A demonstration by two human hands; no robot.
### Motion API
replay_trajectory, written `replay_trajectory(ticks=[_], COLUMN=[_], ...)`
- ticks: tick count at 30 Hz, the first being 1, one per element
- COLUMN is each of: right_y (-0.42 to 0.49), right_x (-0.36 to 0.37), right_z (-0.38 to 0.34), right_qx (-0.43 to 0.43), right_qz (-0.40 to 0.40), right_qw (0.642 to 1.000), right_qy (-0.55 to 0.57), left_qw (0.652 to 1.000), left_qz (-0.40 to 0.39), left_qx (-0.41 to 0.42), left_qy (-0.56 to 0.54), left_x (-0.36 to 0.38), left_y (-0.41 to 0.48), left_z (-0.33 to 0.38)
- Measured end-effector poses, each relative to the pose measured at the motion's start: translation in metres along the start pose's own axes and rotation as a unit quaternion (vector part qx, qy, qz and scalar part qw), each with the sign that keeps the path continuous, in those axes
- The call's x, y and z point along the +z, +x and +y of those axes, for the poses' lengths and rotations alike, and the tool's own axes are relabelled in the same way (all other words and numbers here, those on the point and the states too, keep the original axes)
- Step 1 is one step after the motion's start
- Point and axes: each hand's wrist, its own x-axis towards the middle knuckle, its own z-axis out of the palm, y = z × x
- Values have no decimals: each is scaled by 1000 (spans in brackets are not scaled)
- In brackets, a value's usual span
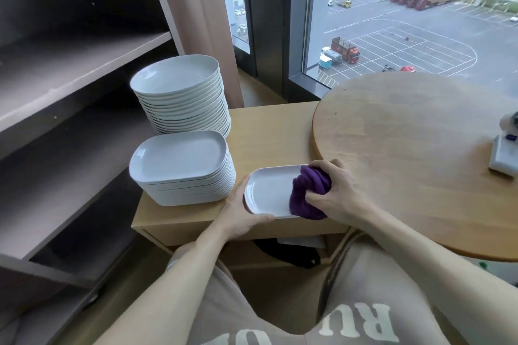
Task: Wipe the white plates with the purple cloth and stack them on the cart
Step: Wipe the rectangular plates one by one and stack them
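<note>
A white rectangular plate point(267, 190) is held just above the front of the light wooden cart point(266, 131). My left hand point(238, 211) grips its left and near rim. My right hand point(335, 193) clutches the bunched purple cloth point(307, 193), which lies on the plate's right side. A stack of several white rectangular plates point(182, 165) stands on the cart to the left. Behind it rises a taller stack of several rounder white plates point(179, 92).
A round wooden table point(414, 148) overlaps the cart on the right, with a white device point(506, 151) at its right edge. Grey shelving point(70, 78) stands to the left. A curtain and window are behind the cart. A dark item lies under the cart top.
</note>
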Motion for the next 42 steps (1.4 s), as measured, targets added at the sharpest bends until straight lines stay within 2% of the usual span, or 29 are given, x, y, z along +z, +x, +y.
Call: replay_trajectory(ticks=[7,12,17,24,29,33,37,42], right_y=[28,24,26,25,24,25,26,25], right_x=[-10,-2,-4,-7,-12,-17,-19,-20], right_z=[1,2,-1,-5,-11,-10,-6,-8], right_qx=[19,6,6,2,-6,-13,-13,-17], right_qz=[-7,-37,-14,8,18,23,30,23], right_qw=[999,999,999,1000,1000,1000,999,1000], right_qy=[37,20,33,25,24,14,3,-9], left_qw=[998,989,984,945,893,861,852,859], left_qz=[12,23,47,139,186,226,257,327], left_qx=[-13,16,81,171,250,276,271,245], left_qy=[68,144,153,243,324,363,366,310], left_x=[-6,-14,-18,-20,-32,-52,-81,-115], left_y=[-1,1,-5,-13,-18,-23,-30,-44], left_z=[5,10,19,39,65,79,80,70])
